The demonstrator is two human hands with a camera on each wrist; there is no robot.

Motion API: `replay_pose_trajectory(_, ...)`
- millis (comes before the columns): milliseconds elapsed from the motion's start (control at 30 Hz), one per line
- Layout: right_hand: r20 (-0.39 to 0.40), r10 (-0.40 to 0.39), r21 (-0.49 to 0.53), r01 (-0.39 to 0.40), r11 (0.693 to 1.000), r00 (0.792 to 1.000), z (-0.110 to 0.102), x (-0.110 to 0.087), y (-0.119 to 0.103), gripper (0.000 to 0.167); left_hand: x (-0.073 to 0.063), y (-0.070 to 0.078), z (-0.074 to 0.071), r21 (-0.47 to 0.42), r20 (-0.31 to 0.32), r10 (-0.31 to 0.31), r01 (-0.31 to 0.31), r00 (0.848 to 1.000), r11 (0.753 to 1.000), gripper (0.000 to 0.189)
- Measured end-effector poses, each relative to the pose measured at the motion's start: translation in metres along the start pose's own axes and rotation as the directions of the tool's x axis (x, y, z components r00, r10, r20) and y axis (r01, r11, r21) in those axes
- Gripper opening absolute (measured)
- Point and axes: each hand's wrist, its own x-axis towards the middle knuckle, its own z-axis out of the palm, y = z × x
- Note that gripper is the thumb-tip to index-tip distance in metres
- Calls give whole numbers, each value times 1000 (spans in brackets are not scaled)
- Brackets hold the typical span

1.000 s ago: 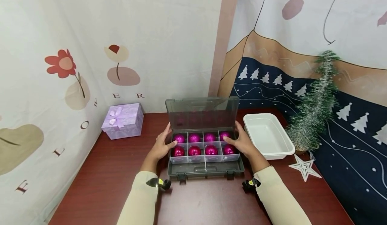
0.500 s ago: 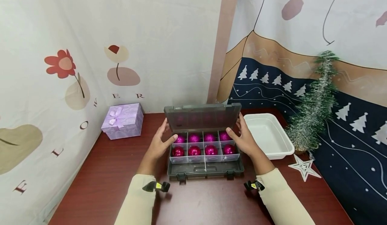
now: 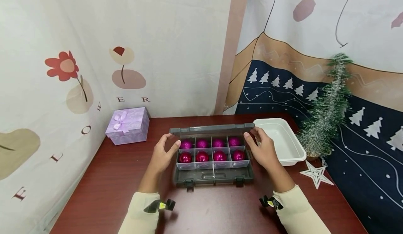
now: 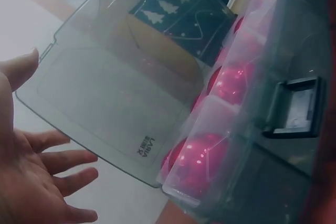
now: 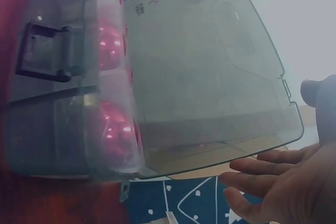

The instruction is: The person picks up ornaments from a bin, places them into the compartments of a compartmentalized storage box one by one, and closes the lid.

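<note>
Organizer case (image 3: pixel 214 178) — centre of the table (image 3: pixel 104 192), long axis left to right, eight pink baubles (image 3: pixel 202 156) in its compartments.
Lid (image 3: pixel 211 129) — hinged at the far edge, tilted part-way over.
Left hand (image 3: pixel 162 153), right hand (image 3: pixel 263 151) — one at each lid end, equally near; fingers spread, loosely bent, contact unclear.

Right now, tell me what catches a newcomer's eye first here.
Eight glittery pink balls sit in two rows in a grey box at the middle of the table. The left hand and right hand flank its half-lowered lid. A small frosted tree stands at the right.
</note>
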Motion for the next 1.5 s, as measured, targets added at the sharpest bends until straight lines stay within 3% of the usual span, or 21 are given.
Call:
replay_pose_trajectory(167,-53,-2,-28,0,1000,999,0,-14,5,48,-14,-3,0,33,-21,3,-2,1000,999,42)
replay_pose_trajectory(367,-90,-42,-33,40,999,995,0,-26,15,36,-21,-8,0,36,-27,42,-41,999,999,37)
replay_pose_trajectory(733,-14,-161,-19,161,987,987,-5,-47,39,34,-40,-27,0,-45,23,112,-111,993,993,46)
replay_pose_trajectory(1000,77,-218,53,214,975,973,-8,-56,56,31,-47,-47,-4,-29,84,225,-224,971,974,58)
replay_pose_trajectory(1133,92,-228,42,225,973,969,-7,-58,62,41,-49,-54,-6,15,104,282,-285,954,959,68)
replay_pose_trajectory(1267,105,-277,-10,279,960,955,-6,-60,68,59,-53,-59,-8,66,140,311,-323,940,944,66)
replay_pose_trajectory(1500,109,-411,-71,419,905,905,-3,-62,77,46,-56,-64,-9,154,200,279,-311,939,938,64)
